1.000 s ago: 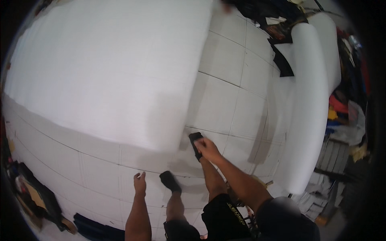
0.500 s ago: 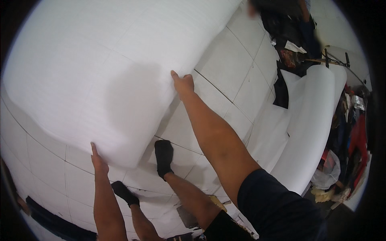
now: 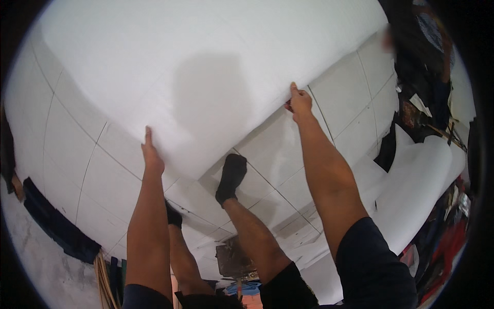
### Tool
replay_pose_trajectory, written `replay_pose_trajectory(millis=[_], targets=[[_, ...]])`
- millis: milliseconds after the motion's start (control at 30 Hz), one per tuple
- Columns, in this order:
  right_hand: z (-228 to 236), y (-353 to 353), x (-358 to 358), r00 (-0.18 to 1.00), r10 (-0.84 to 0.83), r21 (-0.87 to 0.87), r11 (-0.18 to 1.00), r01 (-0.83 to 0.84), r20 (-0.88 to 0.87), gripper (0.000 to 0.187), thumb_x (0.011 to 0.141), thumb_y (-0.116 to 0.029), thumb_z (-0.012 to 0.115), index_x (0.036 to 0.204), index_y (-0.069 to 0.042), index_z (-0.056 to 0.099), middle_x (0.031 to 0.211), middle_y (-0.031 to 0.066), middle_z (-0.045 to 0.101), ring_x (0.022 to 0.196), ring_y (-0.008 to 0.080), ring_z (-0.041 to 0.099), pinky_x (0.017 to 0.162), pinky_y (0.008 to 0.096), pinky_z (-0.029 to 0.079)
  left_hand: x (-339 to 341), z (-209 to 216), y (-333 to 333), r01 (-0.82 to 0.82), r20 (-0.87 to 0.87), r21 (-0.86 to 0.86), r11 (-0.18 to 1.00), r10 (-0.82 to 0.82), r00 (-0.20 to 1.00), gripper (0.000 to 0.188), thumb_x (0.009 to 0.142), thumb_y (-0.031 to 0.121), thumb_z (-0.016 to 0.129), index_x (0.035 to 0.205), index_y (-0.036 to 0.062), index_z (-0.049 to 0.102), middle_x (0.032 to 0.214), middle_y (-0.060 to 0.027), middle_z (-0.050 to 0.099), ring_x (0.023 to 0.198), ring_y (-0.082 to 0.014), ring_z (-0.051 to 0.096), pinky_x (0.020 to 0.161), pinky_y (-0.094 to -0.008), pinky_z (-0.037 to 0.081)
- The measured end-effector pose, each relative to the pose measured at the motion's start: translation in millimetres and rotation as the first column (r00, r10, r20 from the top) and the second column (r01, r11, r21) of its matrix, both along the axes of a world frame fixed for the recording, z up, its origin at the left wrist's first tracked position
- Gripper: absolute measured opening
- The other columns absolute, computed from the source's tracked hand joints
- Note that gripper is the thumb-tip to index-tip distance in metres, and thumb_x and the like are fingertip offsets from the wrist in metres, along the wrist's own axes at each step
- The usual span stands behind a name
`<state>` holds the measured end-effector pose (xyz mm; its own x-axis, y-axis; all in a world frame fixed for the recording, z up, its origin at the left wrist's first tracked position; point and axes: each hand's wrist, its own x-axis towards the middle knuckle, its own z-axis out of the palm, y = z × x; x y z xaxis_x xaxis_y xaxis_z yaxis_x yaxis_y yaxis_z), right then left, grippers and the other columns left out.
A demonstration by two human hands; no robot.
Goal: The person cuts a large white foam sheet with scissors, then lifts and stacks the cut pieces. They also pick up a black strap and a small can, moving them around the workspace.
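Note:
A big white foam sheet (image 3: 206, 67) fills the upper part of the head view, lying over a white tiled floor (image 3: 72, 154). My left hand (image 3: 150, 154) presses flat against the sheet's near edge, fingers together and pointing up. My right hand (image 3: 298, 101) grips the same edge farther right, fingers curled under it. Both arms are stretched out. My feet in black socks (image 3: 231, 177) stand on the tiles just below the sheet.
Another white foam roll (image 3: 422, 190) lies at the right. Dark cloth pieces and clutter (image 3: 422, 98) sit at the upper right. A dark strip (image 3: 56, 226) lies along the floor's left edge, with a dark object (image 3: 234, 260) between my legs.
My right hand, earlier holding a dark object low near my legs, reached up to the sheet's edge. My left hand rose onto the sheet too. The sheet now looms closer.

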<state>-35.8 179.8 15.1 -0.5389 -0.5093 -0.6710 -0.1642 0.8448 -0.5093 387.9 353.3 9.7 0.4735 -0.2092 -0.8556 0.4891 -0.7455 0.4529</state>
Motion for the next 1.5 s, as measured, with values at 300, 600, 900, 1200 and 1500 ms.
replay_pose_trajectory(millis=[300,600,900,1200,1500], targets=[[6,6,9,0.985,0.150,0.007,0.989,-0.150,-0.087,0.044,0.091,-0.043,0.064,0.094,0.001,0.058,0.077,0.0096,0.062,0.062,0.0155,0.059,0.048,0.0274,0.043,2,0,0,-0.012,-0.078,-0.093,0.996,0.005,0.997,0.101,0.084,0.061,0.061,0.152,0.0038,0.013,0.157,-0.0173,0.019,0.142,-0.0350,0.023,0.114,-0.0565,0.013],[-23,9,-14,0.957,0.256,0.030,0.967,-0.254,-0.137,0.051,0.090,-0.049,0.061,0.095,0.001,0.060,0.079,0.0141,0.064,0.065,0.0211,0.063,0.054,0.0349,0.050,7,-21,12,0.123,-0.034,0.070,0.990,-0.120,0.992,0.092,0.091,0.063,0.048,0.150,-0.0024,0.019,0.157,-0.0187,0.019,0.144,-0.0326,0.020,0.116,-0.0520,0.017],[3,20,50,0.994,0.000,0.028,1.000,0.002,-0.106,0.046,0.089,-0.037,0.067,0.112,-0.004,0.045,0.106,0.0133,0.058,0.083,0.0233,0.062,0.060,0.0354,0.058,28,-7,18,-0.015,-0.217,-0.133,0.991,-0.014,0.976,0.083,0.094,0.051,0.055,0.146,-0.0040,0.022,0.148,-0.0168,0.035,0.133,-0.0319,0.041,0.111,-0.0433,0.034],[28,35,44,0.985,0.103,-0.010,0.994,-0.106,-0.136,0.046,0.089,-0.034,0.066,0.117,-0.003,0.046,0.108,0.0152,0.058,0.094,0.0239,0.059,0.074,0.0354,0.053,31,-2,19,-0.094,-0.384,-0.229,0.969,-0.001,0.923,0.076,0.094,0.047,0.057,0.144,-0.0034,0.030,0.147,-0.0159,0.038,0.133,-0.0307,0.040,0.113,-0.0415,0.030],[149,267,31,0.657,0.748,0.357,0.641,-0.680,-0.091,0.046,0.088,-0.045,0.062,0.102,-0.001,0.058,0.100,0.0204,0.065,0.095,0.0366,0.062,0.082,0.0450,0.049,42,46,184,0.965,0.018,0.195,0.175,-0.984,0.175,0.060,0.099,0.040,0.046,0.141,-0.0018,0.039,0.151,-0.0239,0.031,0.139,-0.0378,0.029,0.112,-0.0443,0.029]])
